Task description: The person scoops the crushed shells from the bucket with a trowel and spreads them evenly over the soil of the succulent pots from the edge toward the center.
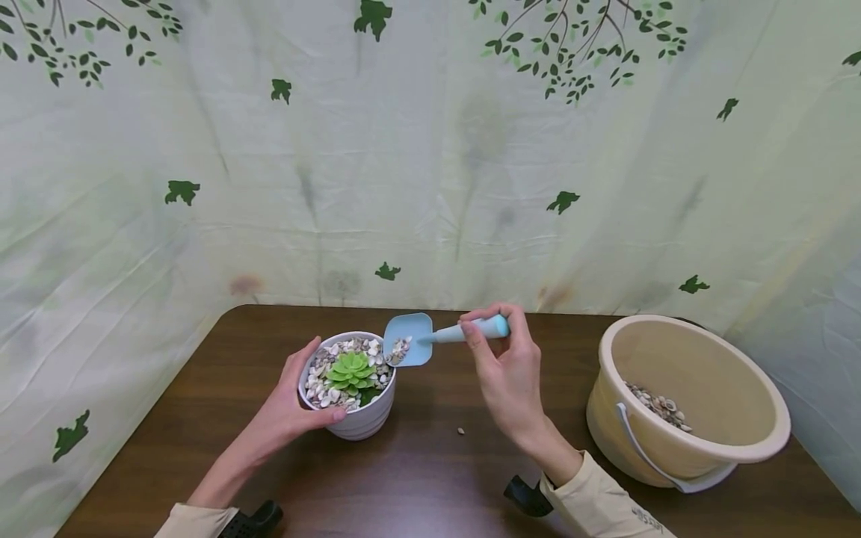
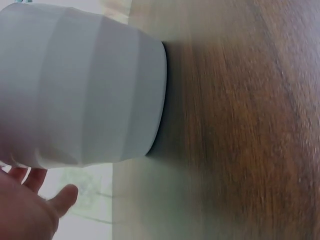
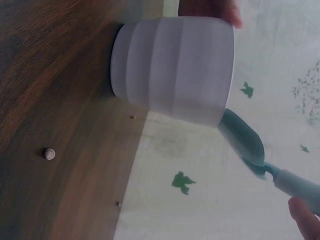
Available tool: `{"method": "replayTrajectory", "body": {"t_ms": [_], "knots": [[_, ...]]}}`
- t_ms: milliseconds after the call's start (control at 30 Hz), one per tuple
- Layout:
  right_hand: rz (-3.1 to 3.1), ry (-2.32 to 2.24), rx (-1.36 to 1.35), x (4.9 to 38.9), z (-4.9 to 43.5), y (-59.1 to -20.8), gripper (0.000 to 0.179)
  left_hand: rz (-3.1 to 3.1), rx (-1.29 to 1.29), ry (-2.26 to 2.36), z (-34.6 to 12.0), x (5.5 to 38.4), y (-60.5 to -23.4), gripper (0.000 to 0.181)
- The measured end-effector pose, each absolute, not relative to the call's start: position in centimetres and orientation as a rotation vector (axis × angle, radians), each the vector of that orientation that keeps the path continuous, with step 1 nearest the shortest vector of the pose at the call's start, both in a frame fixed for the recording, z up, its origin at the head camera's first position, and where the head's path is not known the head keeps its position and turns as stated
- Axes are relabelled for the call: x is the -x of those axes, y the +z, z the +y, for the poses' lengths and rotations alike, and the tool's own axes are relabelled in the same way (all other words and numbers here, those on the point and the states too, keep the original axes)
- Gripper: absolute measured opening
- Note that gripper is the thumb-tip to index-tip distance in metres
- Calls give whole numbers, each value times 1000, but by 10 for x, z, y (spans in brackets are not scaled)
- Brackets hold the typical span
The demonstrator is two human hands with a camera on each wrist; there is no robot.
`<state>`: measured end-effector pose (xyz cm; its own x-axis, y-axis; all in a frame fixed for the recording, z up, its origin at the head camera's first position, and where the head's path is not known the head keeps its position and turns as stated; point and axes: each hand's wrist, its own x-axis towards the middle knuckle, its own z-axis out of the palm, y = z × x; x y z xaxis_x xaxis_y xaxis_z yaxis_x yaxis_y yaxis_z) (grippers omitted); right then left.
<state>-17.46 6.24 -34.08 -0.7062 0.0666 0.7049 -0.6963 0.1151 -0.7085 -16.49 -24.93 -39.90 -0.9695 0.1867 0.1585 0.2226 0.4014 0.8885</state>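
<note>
A white ribbed flower pot (image 1: 363, 427) stands on the table, holding a green succulent (image 1: 351, 372) ringed by pale pebbles (image 1: 336, 394). From the left, my left hand (image 1: 289, 400) holds the pot, thumb along its near side and fingers at its far left. My right hand (image 1: 510, 373) pinches the handle of a light blue trowel (image 1: 418, 329) between thumb and fingers. Some pebbles lie on the trowel's blade, whose tip is at the pot's right rim. In the right wrist view the trowel (image 3: 242, 137) slopes down toward the rim of the pot (image 3: 175, 70).
At the right stands a cream bucket (image 1: 608, 418) with a lowered handle and pebbles (image 1: 659, 407) inside. A stray pebble (image 1: 460, 431) lies on the brown table (image 1: 430, 478) between pot and bucket. A leaf-printed curtain (image 1: 430, 187) hangs behind the table.
</note>
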Motion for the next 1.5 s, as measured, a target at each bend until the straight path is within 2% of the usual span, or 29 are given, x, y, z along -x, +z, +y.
{"method": "replayTrajectory", "body": {"t_ms": [267, 867, 1200, 1500], "knots": [[-1813, 1616, -624, 172, 61, -342, 22, -2547, 453, -1828, -255, 163, -398, 98], [-1804, 1556, -684, 169, 55, -344, 24, -2556, 353, -1726, -249, 160, -400, 105], [-1778, 1568, -724, 168, 54, -349, 24, -2492, 459, -1856, -255, 159, -400, 96], [-1777, 1566, -754, 167, 50, -349, 24, -2514, 421, -1811, -254, 159, -399, 95]]}}
